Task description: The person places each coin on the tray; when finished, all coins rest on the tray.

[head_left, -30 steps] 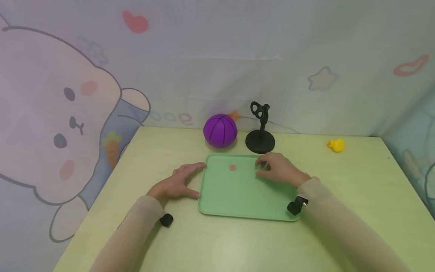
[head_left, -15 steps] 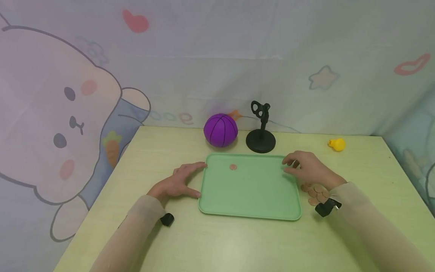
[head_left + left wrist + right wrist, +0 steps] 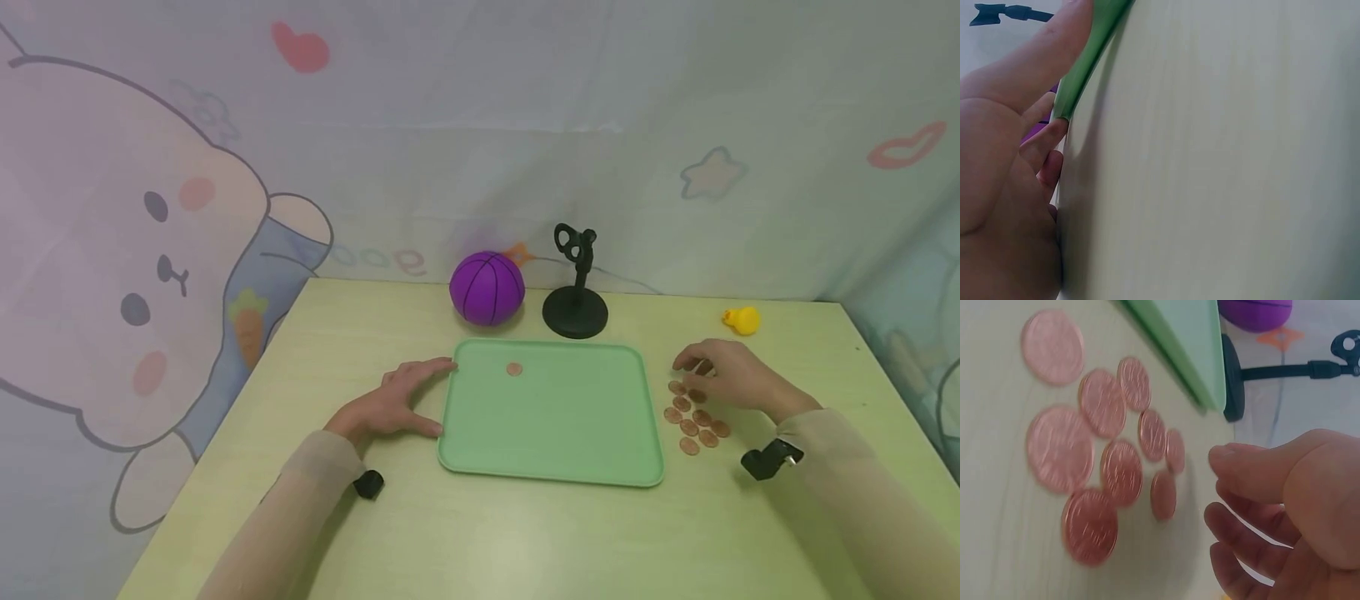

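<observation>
A green tray [image 3: 551,433] lies flat on the table, with a single copper coin [image 3: 513,369] toward its far left. My left hand [image 3: 390,404] spreads its thumb and fingers against the tray's left edge; the left wrist view shows fingertips at the green rim [image 3: 1079,84]. To the right of the tray, several copper coins [image 3: 689,427] lie loose on the table. Over the far end of these coins hovers my right hand [image 3: 735,375], fingers loosely bent. In the right wrist view nothing shows between its thumb [image 3: 1254,465] and fingers, and the coins [image 3: 1121,473] lie beside the fingertips.
Behind the tray stand a purple ball [image 3: 487,288] and a black stand [image 3: 575,312] with a round base. A small yellow toy [image 3: 742,321] sits at the back right. A printed cloth [image 3: 450,125] hangs behind the table.
My right hand has moved from over the tray rightward to above the loose coins, bringing them into view. The left hand and the coin on the tray have stayed put.
</observation>
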Motion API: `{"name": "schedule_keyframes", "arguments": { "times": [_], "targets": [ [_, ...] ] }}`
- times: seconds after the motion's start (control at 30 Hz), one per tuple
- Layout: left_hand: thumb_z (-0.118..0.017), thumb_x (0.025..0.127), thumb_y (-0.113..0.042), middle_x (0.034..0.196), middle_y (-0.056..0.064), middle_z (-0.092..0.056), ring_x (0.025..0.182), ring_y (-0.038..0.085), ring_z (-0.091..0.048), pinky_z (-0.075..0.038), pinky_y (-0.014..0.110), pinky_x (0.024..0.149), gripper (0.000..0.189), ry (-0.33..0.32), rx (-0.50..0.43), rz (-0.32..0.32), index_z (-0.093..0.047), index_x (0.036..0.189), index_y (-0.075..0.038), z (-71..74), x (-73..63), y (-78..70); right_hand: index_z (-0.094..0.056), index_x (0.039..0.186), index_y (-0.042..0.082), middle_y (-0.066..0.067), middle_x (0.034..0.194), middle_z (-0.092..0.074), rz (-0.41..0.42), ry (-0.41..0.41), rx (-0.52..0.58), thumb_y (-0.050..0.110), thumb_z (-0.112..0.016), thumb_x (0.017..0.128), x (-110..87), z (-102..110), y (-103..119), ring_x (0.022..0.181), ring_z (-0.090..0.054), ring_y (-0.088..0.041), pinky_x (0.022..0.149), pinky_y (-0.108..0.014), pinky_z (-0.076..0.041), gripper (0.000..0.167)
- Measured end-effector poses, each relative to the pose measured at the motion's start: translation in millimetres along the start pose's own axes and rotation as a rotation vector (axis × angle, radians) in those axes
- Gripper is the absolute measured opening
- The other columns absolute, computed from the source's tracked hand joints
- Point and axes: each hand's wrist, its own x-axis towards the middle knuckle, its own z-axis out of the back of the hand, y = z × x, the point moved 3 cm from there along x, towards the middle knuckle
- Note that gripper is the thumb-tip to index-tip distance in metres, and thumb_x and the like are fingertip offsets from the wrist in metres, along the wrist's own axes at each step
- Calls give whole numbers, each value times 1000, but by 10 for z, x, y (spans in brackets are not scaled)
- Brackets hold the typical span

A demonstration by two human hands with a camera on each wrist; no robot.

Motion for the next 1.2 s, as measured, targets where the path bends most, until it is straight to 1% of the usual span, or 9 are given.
{"name": "schedule_keyframes", "arguments": {
  "times": [0.2, 0.33, 0.4, 0.57, 0.7, 0.83, 0.97, 1.07, 1.2],
  "targets": [
    [-93, 78, -40, 171, 2, -30, 152, 33, -24, -14, 62, 118, 105, -7, -13, -9, -35, 164, -27, -6, -4, -12, -76, 109, 4, -4, 103, -75, -3, 46, 1, -1, -78, 89, -94, -10, -192, 92, -72, -25, 83, -43, -59, 20],
    [-93, 79, -40, 171, 2, -30, 153, 33, -23, -13, 62, 118, 104, -8, -17, -8, -35, 164, -27, -6, -3, -3, -77, 109, 6, -4, 106, -75, 7, 65, 2, 0, -79, 89, -120, -26, -264, 95, -70, -25, 85, -42, -58, 21],
    [-93, 79, -40, 171, 2, -30, 153, 32, -23, -13, 62, 118, 104, -7, -23, -7, -35, 164, -28, -10, -2, 3, -77, 109, 6, -5, 108, -74, 11, 69, 27, 0, -80, 89, -139, -29, -281, 95, -69, -25, 84, -39, -58, 22],
    [-93, 78, -40, 171, 1, -30, 153, 32, -24, -13, 61, 119, 105, -2, -23, -5, -35, 164, -28, -18, -3, 16, -77, 108, 9, -3, 108, -73, 32, 60, 64, -1, -80, 89, -176, -48, -292, 93, -66, -20, 81, -33, -56, 22],
    [-93, 78, -41, 171, -1, -29, 153, 30, -23, -13, 60, 119, 106, -3, -15, -6, -34, 165, -29, -13, 5, 30, -76, 107, 12, 0, 107, -71, 35, 48, 45, -1, -80, 89, -170, -63, -298, 91, -65, -16, 81, -30, -55, 22],
    [-94, 77, -42, 171, -3, -29, 153, 28, -23, -13, 59, 120, 106, -1, -14, 0, -34, 165, -32, -8, 10, 39, -76, 104, 11, 1, 104, -70, 39, 47, 32, -1, -80, 89, -154, -65, -283, 89, -64, -15, 80, -31, -55, 20],
    [-94, 77, -42, 171, -4, -29, 153, 27, -23, -13, 58, 120, 106, -2, -18, 4, -34, 164, -33, -8, 10, 47, -76, 102, 12, 3, 102, -70, 33, 61, 35, 0, -79, 90, -139, -68, -257, 90, -66, -17, 82, -33, -57, 18],
    [-94, 77, -41, 171, -3, -29, 153, 28, -23, -14, 59, 120, 106, -7, -16, 0, -34, 165, -31, -9, 11, 46, -75, 101, 13, 4, 101, -70, 23, 71, 34, 1, -79, 90, -136, -67, -248, 92, -67, -16, 84, -34, -57, 17],
    [-93, 78, -41, 171, 0, -29, 153, 30, -23, -14, 60, 120, 106, -6, -7, -3, -34, 165, -29, -10, 5, 27, -75, 99, 15, 6, 99, -69, 16, 84, 26, 0, -78, 89, -125, -64, -261, 91, -65, -15, 85, -33, -56, 18]
  ]
}}
